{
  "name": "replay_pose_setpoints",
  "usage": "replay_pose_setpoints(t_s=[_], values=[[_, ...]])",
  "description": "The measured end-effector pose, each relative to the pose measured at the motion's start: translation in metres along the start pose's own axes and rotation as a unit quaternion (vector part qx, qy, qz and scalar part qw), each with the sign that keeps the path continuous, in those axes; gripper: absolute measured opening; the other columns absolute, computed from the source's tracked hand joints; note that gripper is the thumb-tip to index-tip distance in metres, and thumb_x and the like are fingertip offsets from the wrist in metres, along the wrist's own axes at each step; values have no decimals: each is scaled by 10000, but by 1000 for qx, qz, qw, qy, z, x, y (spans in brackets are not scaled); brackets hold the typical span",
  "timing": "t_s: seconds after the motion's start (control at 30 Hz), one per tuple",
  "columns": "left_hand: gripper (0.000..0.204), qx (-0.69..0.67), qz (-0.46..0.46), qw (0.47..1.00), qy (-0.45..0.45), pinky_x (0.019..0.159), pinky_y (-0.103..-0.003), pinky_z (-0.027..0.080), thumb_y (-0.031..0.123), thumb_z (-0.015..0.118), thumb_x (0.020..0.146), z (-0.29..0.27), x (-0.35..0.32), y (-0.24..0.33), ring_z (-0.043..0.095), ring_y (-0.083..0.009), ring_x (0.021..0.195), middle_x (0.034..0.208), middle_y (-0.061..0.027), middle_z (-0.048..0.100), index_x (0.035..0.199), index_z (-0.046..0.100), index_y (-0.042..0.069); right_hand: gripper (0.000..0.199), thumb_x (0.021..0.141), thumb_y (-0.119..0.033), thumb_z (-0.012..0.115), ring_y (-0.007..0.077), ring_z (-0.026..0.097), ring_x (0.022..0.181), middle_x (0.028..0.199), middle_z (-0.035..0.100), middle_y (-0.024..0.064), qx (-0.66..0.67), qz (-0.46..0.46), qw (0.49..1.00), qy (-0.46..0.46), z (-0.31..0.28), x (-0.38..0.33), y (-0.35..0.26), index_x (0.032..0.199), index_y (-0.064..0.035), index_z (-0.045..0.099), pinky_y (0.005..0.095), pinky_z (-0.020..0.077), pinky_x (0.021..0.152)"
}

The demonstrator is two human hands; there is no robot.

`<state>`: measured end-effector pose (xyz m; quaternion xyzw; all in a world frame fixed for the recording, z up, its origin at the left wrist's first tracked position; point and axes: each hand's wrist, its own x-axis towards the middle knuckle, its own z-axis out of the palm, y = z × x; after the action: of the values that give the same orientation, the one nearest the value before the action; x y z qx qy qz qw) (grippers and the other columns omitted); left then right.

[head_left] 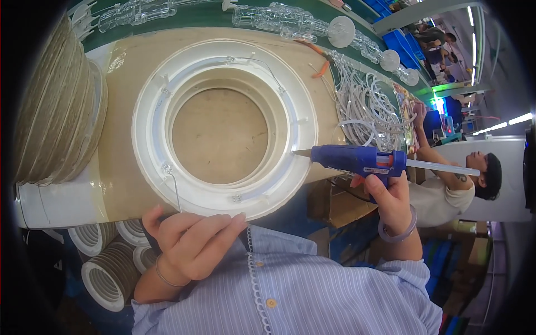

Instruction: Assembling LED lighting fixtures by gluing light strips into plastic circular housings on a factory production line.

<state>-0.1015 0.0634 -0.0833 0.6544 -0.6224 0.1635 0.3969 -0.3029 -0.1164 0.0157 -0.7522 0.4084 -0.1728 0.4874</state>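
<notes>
A white ring (146,123) lies flat on a brown sheet (120,89) atop the counter (206,15), its broad rim circling a round opening that bares the sheet beneath. A pale bluish strip (158,117) curves along its channel, with small clear clips and thin wires at intervals. The right hand (393,202) is closed around a blue glue gun (349,159), its nozzle at the ring's inner edge; from here I cannot tell whether they touch. The left hand (192,245) has its fingers loosely bent at the near rim; whether they grip it I cannot tell. Below the counter's edge sits an open cardboard box (352,206), and blue bins (410,50) stand beyond, the contents of both indistinct.
</notes>
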Motion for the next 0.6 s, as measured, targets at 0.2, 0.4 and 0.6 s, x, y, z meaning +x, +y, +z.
replay_pose_setpoints(t_s=[0.2, 0.4, 0.6], values=[[205, -4, -1, 1000, 0, 958, -392, 173, 153, 621, 586, 0, -1, -1, 428, -94, 751, 785, 81, 517, 783, 667, 185, 303, 800, -260, 552, 61, 493, 640, 748, 585, 45, -22, 8, 1000, 1, -1, 1, 2, 990, -25, 522, 172, 369, 570], [210, -2, -2, 1000, -3, 958, -397, 172, 150, 621, 589, 0, -1, -1, 427, -94, 750, 789, 81, 516, 790, 667, 185, 301, 800, -248, 556, 69, 502, 652, 759, 580, 41, -20, 7, 1000, -8, 0, 1, 2, 993, -19, 520, 175, 369, 569], [210, -3, 0, 1000, 0, 960, -402, 169, 147, 622, 589, 1, -2, 0, 427, -94, 748, 789, 82, 515, 791, 667, 183, 274, 803, -219, 556, 83, 513, 675, 777, 571, 40, -15, 7, 1000, -7, -1, 0, -1, 987, -19, 518, 183, 381, 586]])
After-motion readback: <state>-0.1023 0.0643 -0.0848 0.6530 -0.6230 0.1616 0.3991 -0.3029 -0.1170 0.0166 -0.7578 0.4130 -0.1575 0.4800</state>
